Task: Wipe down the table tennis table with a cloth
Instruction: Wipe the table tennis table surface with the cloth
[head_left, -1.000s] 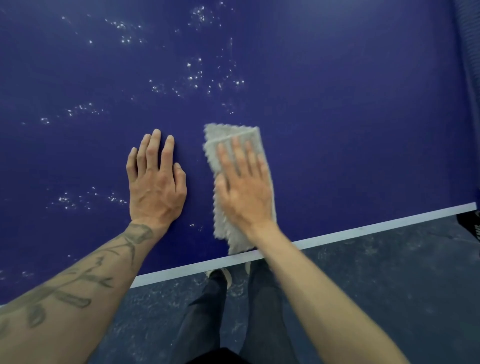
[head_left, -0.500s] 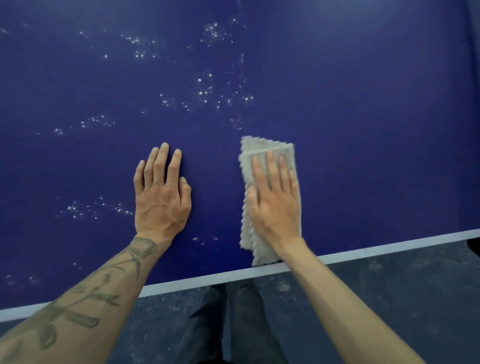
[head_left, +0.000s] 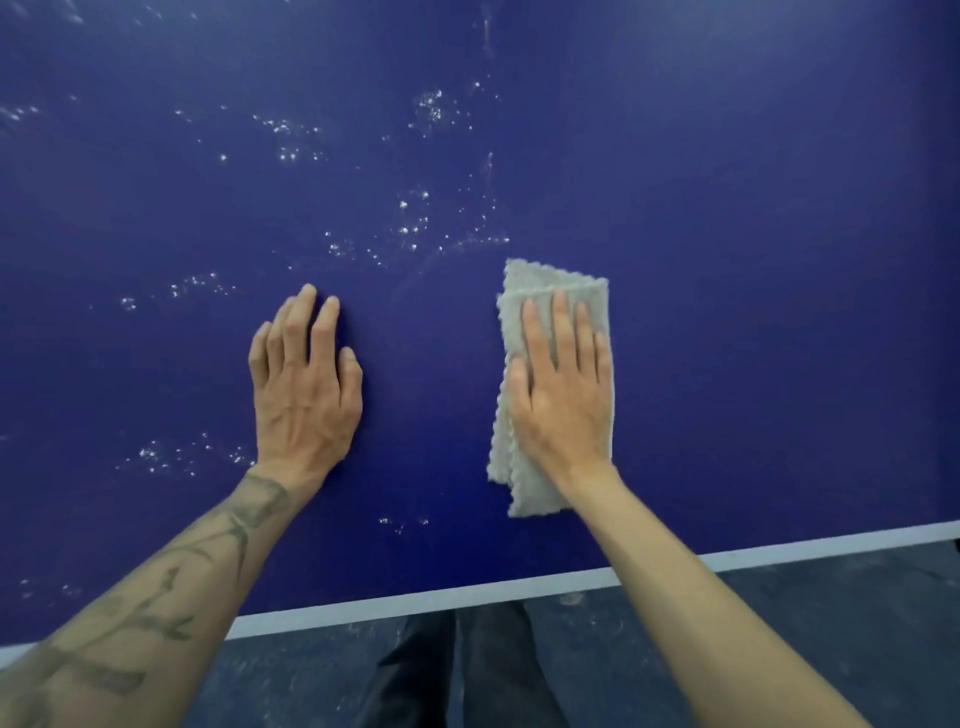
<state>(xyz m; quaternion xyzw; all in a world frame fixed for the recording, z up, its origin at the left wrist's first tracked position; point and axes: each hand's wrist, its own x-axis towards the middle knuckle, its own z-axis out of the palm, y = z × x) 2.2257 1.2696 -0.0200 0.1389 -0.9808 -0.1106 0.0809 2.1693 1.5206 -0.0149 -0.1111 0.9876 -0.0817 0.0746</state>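
The dark blue table tennis table (head_left: 727, 260) fills most of the view, with a white line (head_left: 467, 592) along its near edge. A folded grey cloth (head_left: 524, 291) lies flat on it, right of centre. My right hand (head_left: 561, 395) presses on the cloth with straight fingers. My left hand (head_left: 304, 387) rests flat on the bare table, a hand's width left of the cloth. White water droplets (head_left: 415, 223) speckle the surface beyond and to the left of both hands.
Below the table edge is a dark speckled floor (head_left: 805, 623). My dark trouser legs (head_left: 467, 670) stand close against the near edge.
My right hand has slid the cloth to the right and away from the near edge, widening the gap to my left hand. The left hand stays planted on the table.
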